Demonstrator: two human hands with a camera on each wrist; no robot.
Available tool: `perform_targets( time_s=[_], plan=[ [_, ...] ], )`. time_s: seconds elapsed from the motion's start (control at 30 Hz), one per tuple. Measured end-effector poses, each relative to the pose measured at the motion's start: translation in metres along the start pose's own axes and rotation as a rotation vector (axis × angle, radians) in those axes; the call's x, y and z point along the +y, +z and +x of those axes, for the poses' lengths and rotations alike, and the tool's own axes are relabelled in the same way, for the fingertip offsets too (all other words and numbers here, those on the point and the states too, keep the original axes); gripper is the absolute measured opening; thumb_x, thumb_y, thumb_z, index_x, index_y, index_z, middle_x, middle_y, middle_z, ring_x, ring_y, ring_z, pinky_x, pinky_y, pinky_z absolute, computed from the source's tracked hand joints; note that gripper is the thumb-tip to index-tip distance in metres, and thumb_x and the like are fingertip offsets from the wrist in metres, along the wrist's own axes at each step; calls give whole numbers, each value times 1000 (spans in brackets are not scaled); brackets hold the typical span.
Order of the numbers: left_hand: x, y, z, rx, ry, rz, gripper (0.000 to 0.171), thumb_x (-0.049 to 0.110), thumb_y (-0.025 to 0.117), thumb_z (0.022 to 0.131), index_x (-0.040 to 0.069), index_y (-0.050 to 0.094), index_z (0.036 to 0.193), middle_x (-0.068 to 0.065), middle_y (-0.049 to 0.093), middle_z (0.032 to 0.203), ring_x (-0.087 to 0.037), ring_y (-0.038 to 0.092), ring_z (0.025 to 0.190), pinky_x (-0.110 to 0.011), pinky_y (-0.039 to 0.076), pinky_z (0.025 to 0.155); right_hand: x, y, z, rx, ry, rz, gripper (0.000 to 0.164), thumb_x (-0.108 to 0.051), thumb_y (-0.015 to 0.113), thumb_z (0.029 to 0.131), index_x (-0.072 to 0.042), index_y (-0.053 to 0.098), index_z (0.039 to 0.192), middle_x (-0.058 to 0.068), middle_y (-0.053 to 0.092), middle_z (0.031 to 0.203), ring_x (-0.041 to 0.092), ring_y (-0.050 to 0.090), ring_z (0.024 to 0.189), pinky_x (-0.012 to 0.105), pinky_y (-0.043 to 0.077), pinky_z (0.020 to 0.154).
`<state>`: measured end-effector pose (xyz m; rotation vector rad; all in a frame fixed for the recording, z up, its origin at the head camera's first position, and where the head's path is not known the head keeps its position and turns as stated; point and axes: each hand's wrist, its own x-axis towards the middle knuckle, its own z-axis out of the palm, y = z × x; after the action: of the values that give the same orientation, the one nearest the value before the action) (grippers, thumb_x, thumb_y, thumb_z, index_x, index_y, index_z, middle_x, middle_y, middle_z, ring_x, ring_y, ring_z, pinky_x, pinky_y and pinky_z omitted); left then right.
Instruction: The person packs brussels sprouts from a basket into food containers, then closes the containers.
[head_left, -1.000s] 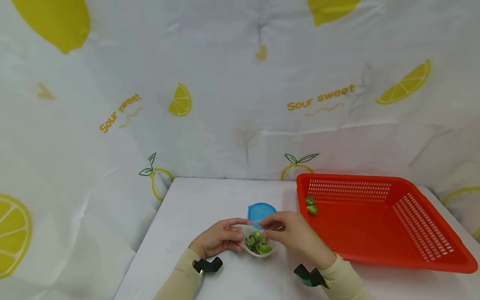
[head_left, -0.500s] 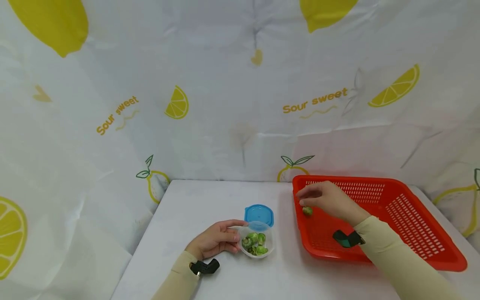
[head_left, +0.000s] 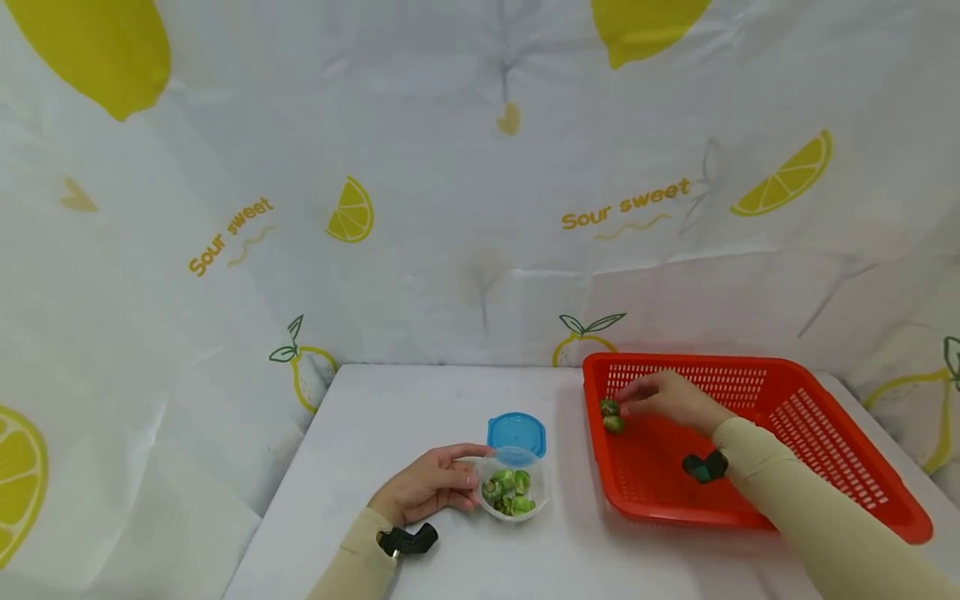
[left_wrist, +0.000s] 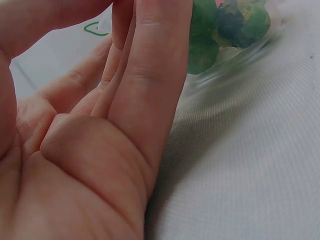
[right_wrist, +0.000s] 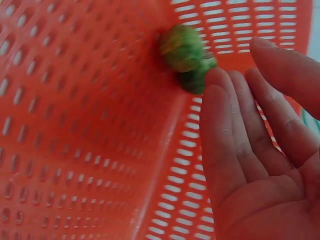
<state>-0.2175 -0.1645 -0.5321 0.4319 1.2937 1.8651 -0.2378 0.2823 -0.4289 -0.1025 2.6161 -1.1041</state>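
My left hand (head_left: 431,483) holds the left side of a small clear plastic tub (head_left: 542,498) on the table, thumb and index finger at its rim. Several Brussels sprouts (head_left: 504,480) lie inside it. In the left wrist view, part of the tub and blurred sprouts (left_wrist: 242,22) show beyond the fingers. My right hand (head_left: 671,402) is inside the red basket (head_left: 697,507), fingers extended and thumb apart, holding nothing. Just beside its fingertips, two Brussels sprouts (right_wrist: 182,50) sit together against the basket's left wall; whether the fingers touch them I cannot tell.
A blue lid (head_left: 516,432) lies flat right behind the tub. The perforated basket takes up the right side of the white table (head_left: 405,408). A white cloth (head_left: 420,275) printed with lemons hangs along the table's back edge.
My right hand has gone from the tub rightwards into the basket, then shifted slightly right and down, uncovering the rear sprout. The left hand stays at the tub. The view has drifted slightly.
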Motion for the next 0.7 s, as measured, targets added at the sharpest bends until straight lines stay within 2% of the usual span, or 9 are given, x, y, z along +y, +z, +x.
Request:
perform_targets(
  time_s=[0.2,0.37,0.53,0.7],
  plan=[
    [0,2,-1,-12,9,7,61,3,64,105,5,44,163,1,77,97,-14,80,90,-28,68,85,12,3,6,-17,42,11,32,-24,81,98,-9,79,126,9,78,122,27,65,115,57,58,107],
    [0,1,-1,-6,11,6,60,3,64,105,5,45,162,1,77,96,-14,80,89,-28,68,85,12,4,8,-43,31,9,30,-23,82,97,-7,79,122,7,78,119,23,65,110,55,58,106],
    [-1,-1,0,-40,32,3,58,-1,59,107,3,44,162,0,77,98,-15,80,90,-28,68,85,12,6,11,-55,38,-11,30,-25,83,96,-8,80,120,6,79,117,22,65,107,54,58,105],
    [0,-2,-1,-43,37,2,59,1,61,106,4,44,162,1,76,98,-14,81,90,-28,68,85,12,9,16,-58,36,-12,28,-23,84,95,-7,80,116,6,79,112,22,66,102,49,59,101]
  ],
)
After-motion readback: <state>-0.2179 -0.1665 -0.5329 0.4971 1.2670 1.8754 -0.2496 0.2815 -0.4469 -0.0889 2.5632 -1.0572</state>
